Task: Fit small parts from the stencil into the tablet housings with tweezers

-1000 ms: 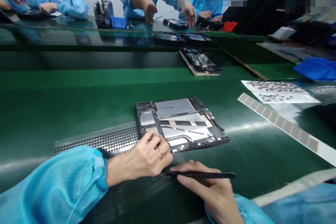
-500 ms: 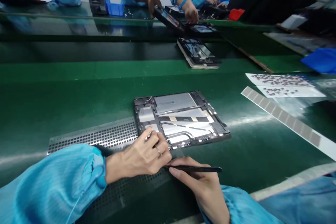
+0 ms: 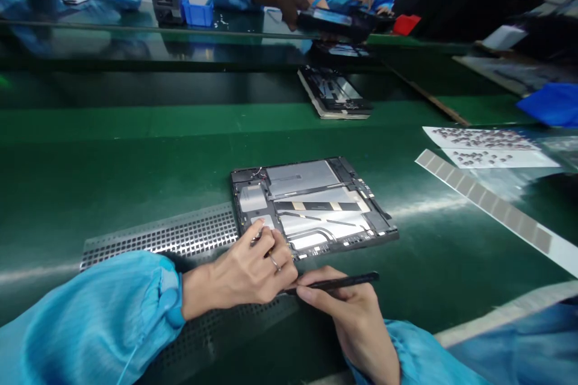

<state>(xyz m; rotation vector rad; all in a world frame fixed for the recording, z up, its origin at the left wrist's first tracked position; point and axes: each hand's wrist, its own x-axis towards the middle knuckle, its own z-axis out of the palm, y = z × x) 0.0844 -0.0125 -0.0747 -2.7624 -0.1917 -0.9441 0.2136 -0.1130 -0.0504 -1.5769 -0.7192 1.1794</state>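
An opened tablet (image 3: 316, 207) lies on the green bench with its inner side up, showing silver plates, dark strips and cables. My left hand (image 3: 253, 267) is curled over its near left corner, with the index finger on the inner parts; the thumb and other fingertips are hidden. Between the thumb and fingers of my right hand (image 3: 347, 307) is a slim pair of black tweezers (image 3: 347, 281). Their tip points left, beneath my left hand, out of sight. Partly under the tablet and my left forearm lies a perforated sheet of small dark squares (image 3: 180, 231).
Right of the tablet lie a strip of grey pads (image 3: 487, 201) and white sheets with small dark pieces (image 3: 483, 144). A stack of opened devices (image 3: 334, 93) stands beyond. Across the raised ledge, co-workers in blue smocks work near a blue bin (image 3: 198, 14) and a red bin (image 3: 406, 24).
The outer end of the tweezers has tipped up slightly. My left hand stays at the tablet's corner. Across the bench, a co-worker has lifted and swung a dark device to the right.
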